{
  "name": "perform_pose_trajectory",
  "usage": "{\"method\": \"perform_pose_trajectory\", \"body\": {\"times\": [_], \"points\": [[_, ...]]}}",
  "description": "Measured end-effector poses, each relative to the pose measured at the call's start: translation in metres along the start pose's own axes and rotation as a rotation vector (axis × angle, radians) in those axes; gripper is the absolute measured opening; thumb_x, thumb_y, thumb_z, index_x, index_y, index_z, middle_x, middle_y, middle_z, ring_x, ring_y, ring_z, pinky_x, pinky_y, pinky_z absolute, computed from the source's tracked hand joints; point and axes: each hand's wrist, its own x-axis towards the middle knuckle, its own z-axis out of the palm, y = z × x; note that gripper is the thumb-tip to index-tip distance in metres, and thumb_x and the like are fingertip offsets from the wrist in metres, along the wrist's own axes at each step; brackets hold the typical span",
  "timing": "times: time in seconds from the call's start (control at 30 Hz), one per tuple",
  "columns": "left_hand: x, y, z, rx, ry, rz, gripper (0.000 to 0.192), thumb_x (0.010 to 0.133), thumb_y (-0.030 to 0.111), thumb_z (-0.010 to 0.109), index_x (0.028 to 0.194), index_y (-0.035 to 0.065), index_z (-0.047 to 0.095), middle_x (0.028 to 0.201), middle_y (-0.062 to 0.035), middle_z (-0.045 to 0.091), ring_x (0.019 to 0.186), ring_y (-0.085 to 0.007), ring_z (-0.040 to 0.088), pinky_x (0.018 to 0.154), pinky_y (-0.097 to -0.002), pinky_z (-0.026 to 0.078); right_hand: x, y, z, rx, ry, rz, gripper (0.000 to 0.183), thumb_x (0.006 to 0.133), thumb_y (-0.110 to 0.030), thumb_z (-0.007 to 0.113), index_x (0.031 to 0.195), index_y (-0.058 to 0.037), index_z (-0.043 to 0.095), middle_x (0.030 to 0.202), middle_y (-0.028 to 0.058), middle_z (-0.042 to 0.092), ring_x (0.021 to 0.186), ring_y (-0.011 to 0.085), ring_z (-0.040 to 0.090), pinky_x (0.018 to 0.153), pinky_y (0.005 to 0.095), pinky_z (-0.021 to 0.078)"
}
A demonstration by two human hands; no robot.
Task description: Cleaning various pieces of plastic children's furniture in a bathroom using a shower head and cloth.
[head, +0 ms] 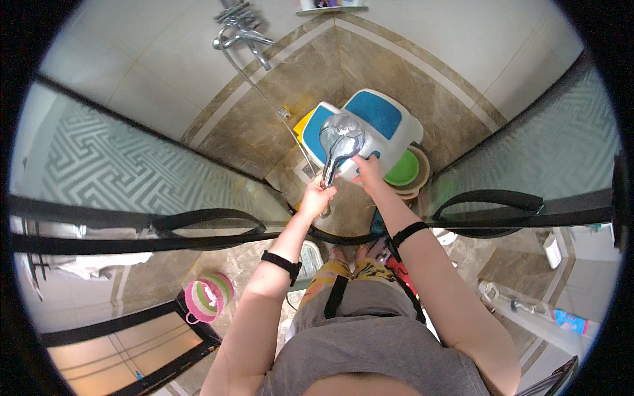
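My left hand (317,197) is closed round the handle of a chrome handheld shower head (343,138), whose round head points away from me. Its metal hose (262,96) runs up to the wall-mounted mixer tap (245,37). With my right hand (369,173) I grip the near edge of a white plastic step stool with blue pads (374,114), just right of the shower head. The stool's left part lies partly behind the shower head. A green basin (402,168) sits inside a larger brown-rimmed tub beneath the stool's right side.
Patterned glass doors (129,163) with black curved handles flank me on both sides. A black-edged sill crosses the floor before my feet. Behind it at left stands a pink, green and white striped basket (210,297). A corner shelf (332,9) holds bottles.
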Motion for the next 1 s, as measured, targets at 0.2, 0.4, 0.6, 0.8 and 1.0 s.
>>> {"method": "perform_pose_trajectory", "body": {"times": [0.2, 0.4, 0.6, 0.8, 1.0], "points": [[0.0, -0.04, -0.004, 0.027, -0.073, -0.071, 0.028, 0.073, -0.001, 0.057, 0.1, 0.0063, 0.058, 0.063, 0.0084, 0.046, 0.053, -0.0015, 0.039, 0.048, -0.0173, 0.031, 0.016, 0.05, -0.011, -0.199, -0.05, -0.044, 0.057, 0.063, -0.031, 0.074, 0.097, 0.0073, 0.049, 0.09, 0.0176, 0.058, 0.082, 0.0248, 0.057, 0.072, 0.0341, 0.044], [-0.006, -0.08, -0.022, 0.08, 0.151, -0.076, 0.021, 0.071, -0.003, 0.056, 0.09, 0.0067, 0.057, 0.064, 0.0086, 0.042, 0.055, -0.0015, 0.034, 0.048, -0.0189, 0.028, 0.013, 0.096, -0.025, -0.626, 0.024, -0.058, 0.058, 0.06, -0.03, 0.076, 0.098, 0.0055, 0.05, 0.095, 0.0217, 0.059, 0.087, 0.0331, 0.058, 0.073, 0.0371, 0.0457], [-0.001, -0.12, -0.045, 0.103, 0.257, -0.143, 0.018, 0.072, -0.004, 0.055, 0.087, 0.0056, 0.054, 0.065, 0.007, 0.043, 0.057, -0.0031, 0.037, 0.052, -0.0189, 0.032, 0.014, 0.149, -0.074, -0.809, -0.032, -0.005, 0.07, 0.06, -0.026, 0.074, 0.112, 0.0081, 0.042, 0.091, 0.0213, 0.06, 0.086, 0.0316, 0.059, 0.073, 0.0361, 0.0469], [-0.011, -0.154, -0.078, -0.047, 0.323, -0.225, 0.019, 0.075, -0.004, 0.053, 0.092, 0.0063, 0.051, 0.06, 0.0041, 0.043, 0.048, -0.0047, 0.039, 0.043, -0.0208, 0.031, 0.0, 0.195, -0.082, -0.553, -0.002, 0.096, 0.072, 0.061, -0.023, 0.076, 0.117, 0.0043, 0.04, 0.112, 0.0182, 0.051, 0.104, 0.0232, 0.05, 0.083, 0.0297, 0.0418], [-0.026, -0.197, -0.086, 0.068, 0.363, -0.282, 0.018, 0.075, -0.003, 0.053, 0.092, 0.0053, 0.052, 0.062, 0.0046, 0.042, 0.05, -0.0036, 0.039, 0.044, -0.0198, 0.03, 0.012, 0.267, -0.094, -0.312, 0.045, 0.153, 0.084, 0.063, -0.024, 0.077, 0.124, 0.0082, 0.028, 0.12, 0.0204, 0.044, 0.108, 0.0248, 0.047, 0.086, 0.0321, 0.0417]]}}
